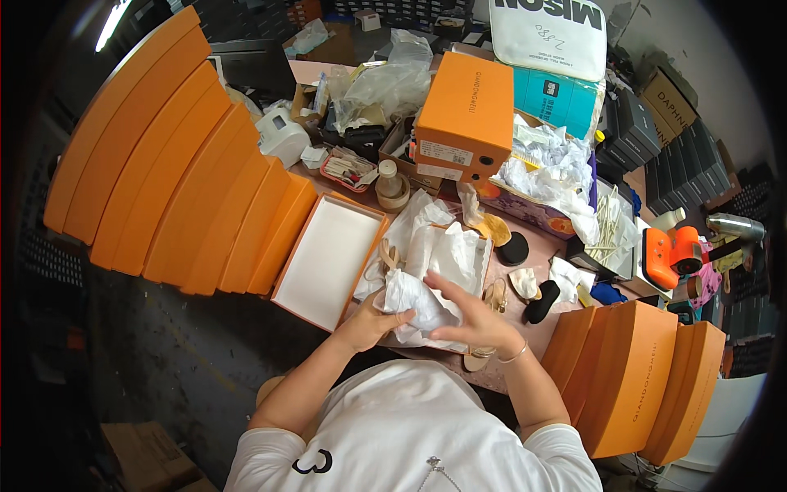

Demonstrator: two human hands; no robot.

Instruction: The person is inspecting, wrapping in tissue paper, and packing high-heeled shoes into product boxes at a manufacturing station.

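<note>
A bundle of crumpled white tissue paper is in my left hand, with the thumb across its near side. What the paper wraps, if anything, is hidden. My right hand hovers at the bundle's right side, thumb and fingers spread apart. Beneath both hands lies an orange-edged shoebox lined with white tissue paper. A beige strap of a sandal shows in the paper at left. Right of the box, partly behind my right hand, is a sandal with a gold strap. Another sandal's end shows by my right wrist.
A white-lined box lid leans at left beside a tall row of orange shoeboxes. More orange boxes stand at right. Ahead are an orange box, a carton of crumpled paper, a black round pad and a tape dispenser.
</note>
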